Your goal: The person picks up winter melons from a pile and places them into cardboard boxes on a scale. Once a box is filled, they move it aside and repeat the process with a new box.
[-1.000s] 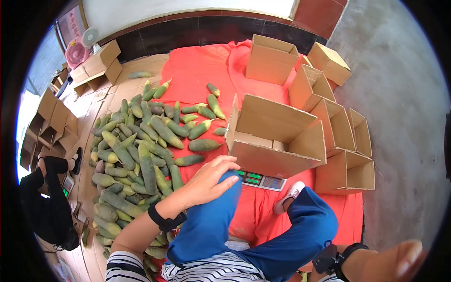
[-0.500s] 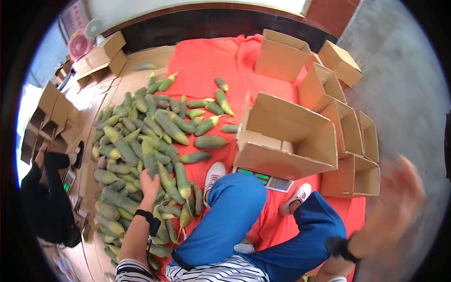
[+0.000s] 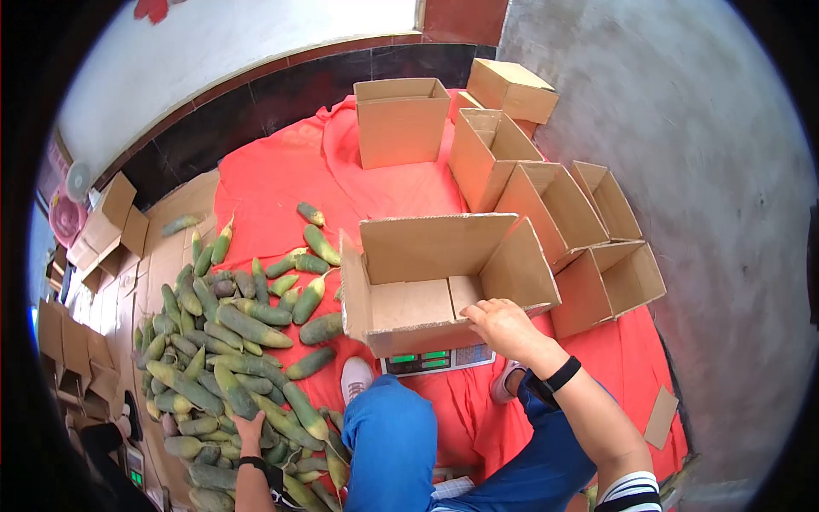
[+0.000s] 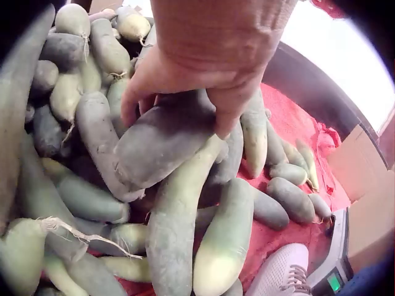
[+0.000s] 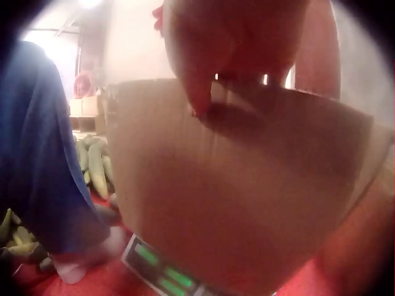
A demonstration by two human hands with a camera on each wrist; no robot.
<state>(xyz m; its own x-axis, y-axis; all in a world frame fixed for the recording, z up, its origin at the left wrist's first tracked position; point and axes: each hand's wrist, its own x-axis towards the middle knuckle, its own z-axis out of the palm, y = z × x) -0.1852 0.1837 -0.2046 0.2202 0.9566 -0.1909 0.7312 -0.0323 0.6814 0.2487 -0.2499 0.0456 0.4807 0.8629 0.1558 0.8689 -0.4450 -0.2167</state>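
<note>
Fingers and thumb of my left hand (image 4: 210, 61) curl round a thick green radish (image 4: 166, 139) on the pile in the left wrist view. In the head view that left hand (image 3: 249, 429) lies on the heap of radishes (image 3: 205, 384). My right hand (image 3: 510, 328) is at the near edge of the open cardboard box (image 3: 452, 337), and in the right wrist view the thumb of the right hand (image 5: 247, 55) lies against the outer face of the box wall (image 5: 228, 185), other fingers beyond its edge. The box stands on a scale (image 3: 437, 359) with green displays; its visible floor is bare cardboard.
More open boxes (image 3: 559, 213) stand at the right and back on the red cloth (image 3: 281, 171). A flat cardboard piece (image 3: 661, 418) lies at the lower right. Another person's dark-clad leg (image 3: 102, 435) shows at the far left.
The head view has turned to the right. My left hand moved from near my knee down onto the pile and grips a radish. My right hand came from the far right to the box edge.
</note>
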